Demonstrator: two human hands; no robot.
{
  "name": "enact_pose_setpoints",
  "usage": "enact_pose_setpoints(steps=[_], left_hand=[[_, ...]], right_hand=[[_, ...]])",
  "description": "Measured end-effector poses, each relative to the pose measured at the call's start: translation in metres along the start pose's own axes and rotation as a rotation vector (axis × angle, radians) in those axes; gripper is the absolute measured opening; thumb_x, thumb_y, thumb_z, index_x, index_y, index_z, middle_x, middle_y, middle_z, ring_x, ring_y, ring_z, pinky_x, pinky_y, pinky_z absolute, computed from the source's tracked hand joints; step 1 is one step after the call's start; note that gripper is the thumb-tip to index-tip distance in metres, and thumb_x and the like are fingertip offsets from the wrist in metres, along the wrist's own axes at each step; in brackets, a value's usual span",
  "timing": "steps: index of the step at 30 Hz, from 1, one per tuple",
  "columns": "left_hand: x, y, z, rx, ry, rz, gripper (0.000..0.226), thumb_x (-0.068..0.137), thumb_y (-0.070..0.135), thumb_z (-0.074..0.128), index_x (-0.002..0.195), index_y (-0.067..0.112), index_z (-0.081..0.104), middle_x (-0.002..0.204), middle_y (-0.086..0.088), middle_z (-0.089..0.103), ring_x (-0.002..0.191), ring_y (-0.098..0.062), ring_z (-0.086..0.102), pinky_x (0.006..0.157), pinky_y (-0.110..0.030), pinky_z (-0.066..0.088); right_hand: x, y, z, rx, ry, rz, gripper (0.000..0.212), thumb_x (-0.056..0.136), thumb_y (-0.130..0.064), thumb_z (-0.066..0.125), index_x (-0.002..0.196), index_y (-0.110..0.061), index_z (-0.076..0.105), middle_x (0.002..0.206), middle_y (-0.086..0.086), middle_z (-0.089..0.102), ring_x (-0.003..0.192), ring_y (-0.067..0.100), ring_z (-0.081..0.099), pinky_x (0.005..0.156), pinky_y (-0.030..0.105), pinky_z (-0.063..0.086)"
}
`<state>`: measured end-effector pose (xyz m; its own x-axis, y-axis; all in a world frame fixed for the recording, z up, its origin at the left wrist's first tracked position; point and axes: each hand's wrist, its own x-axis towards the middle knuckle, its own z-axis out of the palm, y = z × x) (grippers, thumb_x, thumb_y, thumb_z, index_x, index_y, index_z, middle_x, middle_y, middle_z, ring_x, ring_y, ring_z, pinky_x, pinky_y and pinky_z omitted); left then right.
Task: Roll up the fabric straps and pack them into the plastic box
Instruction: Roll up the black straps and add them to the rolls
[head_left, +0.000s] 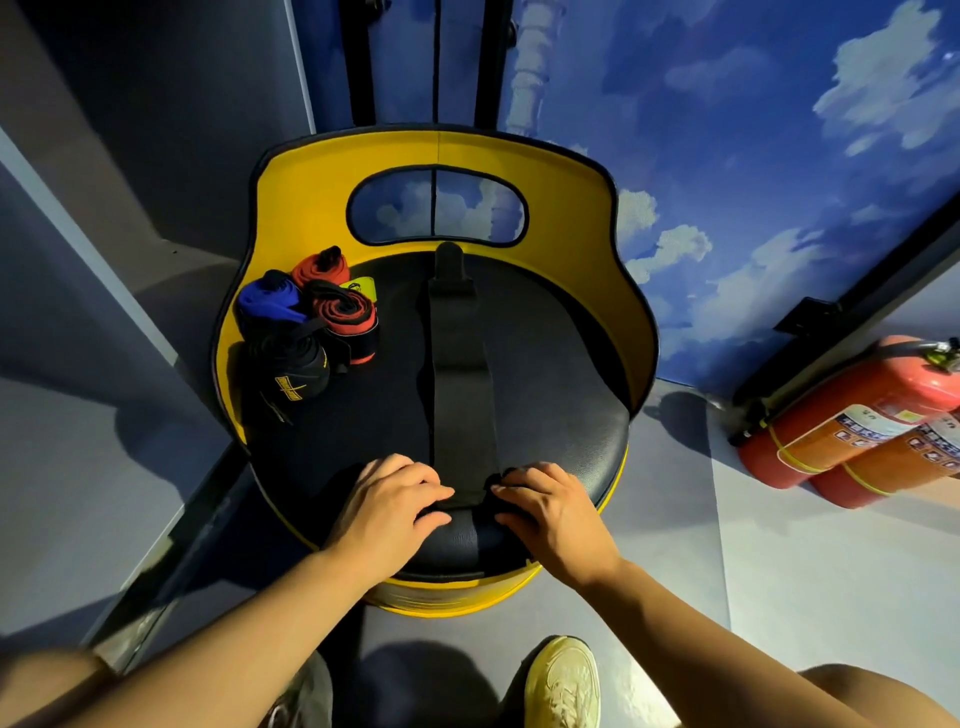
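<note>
Printed labels on the two fire extinguishers (852, 431) too blurred to read; yellow mark on black rolled strap (291, 387) illegible.

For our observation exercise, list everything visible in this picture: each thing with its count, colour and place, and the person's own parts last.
flat strap: 1, black, laid out along the middle of the seat, near end under both hands
rolled straps: about 4 in a pile, blue, red-and-black, and black with yellow marking, back left of the seat
chair: 1, yellow backrest with an oval cut-out, round black seat, centre
fire extinguishers: 2, red, lying on the floor at right
wall: blue with white clouds, behind and right
shoes: 2, the right one pale yellow, bottom edge
left hand: 1, fingers on the strap's near end
right hand: 1, fingers on the strap's near end
</note>
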<state>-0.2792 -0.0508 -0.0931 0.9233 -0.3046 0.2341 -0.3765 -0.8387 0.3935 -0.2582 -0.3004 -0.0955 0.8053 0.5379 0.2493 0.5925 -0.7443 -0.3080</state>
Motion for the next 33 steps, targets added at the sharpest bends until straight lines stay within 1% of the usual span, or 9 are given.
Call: enact_pose_setpoints(steps=[3, 7, 11, 14, 21, 24, 26, 29, 33], left_hand=[[0.002, 0.002, 0.002, -0.073, 0.037, -0.092, 0.025, 0.076, 0.026, 0.087, 0.099, 0.025, 0.080, 0.093, 0.012, 0.072, 0.092, -0.015, 0.062, 0.081, -0.037, 0.052], [0.005, 0.005, -0.003, -0.187, 0.054, -0.214, 0.016, 0.084, 0.026, 0.079, 0.100, 0.026, 0.078, 0.088, 0.018, 0.069, 0.094, -0.010, 0.056, 0.082, -0.028, 0.045], [0.008, 0.009, -0.002, -0.258, 0.051, -0.314, 0.008, 0.087, 0.026, 0.076, 0.095, 0.028, 0.074, 0.078, 0.026, 0.055, 0.091, -0.012, 0.055, 0.079, -0.033, 0.048], [0.015, 0.008, 0.002, -0.251, 0.053, -0.412, 0.007, 0.089, 0.031, 0.073, 0.095, 0.030, 0.075, 0.077, 0.022, 0.060, 0.091, -0.013, 0.056, 0.082, -0.036, 0.049], [0.025, 0.005, 0.006, -0.245, 0.062, -0.533, 0.003, 0.086, 0.036, 0.074, 0.086, 0.034, 0.076, 0.082, 0.017, 0.064, 0.089, -0.014, 0.057, 0.081, -0.035, 0.047], [0.027, 0.007, 0.004, -0.284, 0.092, -0.531, 0.006, 0.085, 0.033, 0.076, 0.088, 0.035, 0.071, 0.081, 0.019, 0.065, 0.085, -0.010, 0.056, 0.077, -0.032, 0.047], [0.027, 0.007, 0.003, -0.286, 0.085, -0.464, 0.007, 0.086, 0.030, 0.075, 0.085, 0.035, 0.070, 0.084, 0.019, 0.066, 0.084, -0.009, 0.055, 0.076, -0.031, 0.045], [0.022, 0.003, 0.001, -0.235, 0.098, -0.326, 0.005, 0.087, 0.027, 0.076, 0.091, 0.029, 0.078, 0.091, 0.018, 0.070, 0.086, -0.010, 0.057, 0.079, -0.031, 0.050], [0.013, -0.002, 0.005, -0.153, 0.069, -0.212, 0.029, 0.075, 0.026, 0.087, 0.103, 0.020, 0.079, 0.098, 0.011, 0.071, 0.088, -0.015, 0.060, 0.080, -0.031, 0.049]], right_hand=[[0.007, -0.003, 0.001, 0.045, 0.053, 0.056, 0.033, 0.096, -0.039, 0.055, 0.111, -0.020, 0.077, 0.101, -0.004, 0.072, 0.092, 0.020, 0.062, 0.076, 0.036, 0.055], [0.007, -0.007, 0.002, 0.104, 0.088, 0.159, 0.029, 0.095, -0.038, 0.058, 0.110, -0.020, 0.075, 0.095, -0.005, 0.071, 0.089, 0.020, 0.060, 0.075, 0.038, 0.054], [0.007, -0.008, 0.011, 0.128, 0.105, 0.261, 0.032, 0.096, -0.042, 0.056, 0.108, -0.019, 0.075, 0.101, -0.004, 0.063, 0.093, 0.019, 0.055, 0.079, 0.035, 0.051], [0.015, -0.008, 0.016, 0.126, 0.109, 0.331, 0.037, 0.095, -0.046, 0.052, 0.105, -0.020, 0.077, 0.099, -0.005, 0.062, 0.093, 0.021, 0.055, 0.079, 0.036, 0.050], [0.028, -0.003, 0.014, 0.271, 0.108, 0.497, 0.020, 0.088, -0.037, 0.074, 0.100, -0.022, 0.080, 0.095, -0.004, 0.067, 0.092, 0.020, 0.058, 0.080, 0.032, 0.047], [0.031, -0.003, 0.016, 0.278, 0.151, 0.478, 0.014, 0.087, -0.036, 0.073, 0.097, -0.028, 0.076, 0.094, -0.007, 0.068, 0.088, 0.019, 0.058, 0.078, 0.036, 0.049], [0.029, -0.003, 0.019, 0.216, 0.165, 0.392, 0.013, 0.090, -0.036, 0.067, 0.096, -0.028, 0.075, 0.091, -0.009, 0.069, 0.083, 0.018, 0.056, 0.073, 0.038, 0.050], [0.021, 0.000, 0.019, 0.102, 0.128, 0.245, 0.032, 0.098, -0.041, 0.053, 0.111, -0.024, 0.075, 0.096, -0.007, 0.068, 0.083, 0.018, 0.054, 0.071, 0.037, 0.051], [0.015, 0.005, 0.020, 0.061, 0.076, 0.187, 0.040, 0.094, -0.044, 0.058, 0.125, -0.022, 0.070, 0.106, -0.004, 0.064, 0.092, 0.020, 0.055, 0.077, 0.035, 0.051]])
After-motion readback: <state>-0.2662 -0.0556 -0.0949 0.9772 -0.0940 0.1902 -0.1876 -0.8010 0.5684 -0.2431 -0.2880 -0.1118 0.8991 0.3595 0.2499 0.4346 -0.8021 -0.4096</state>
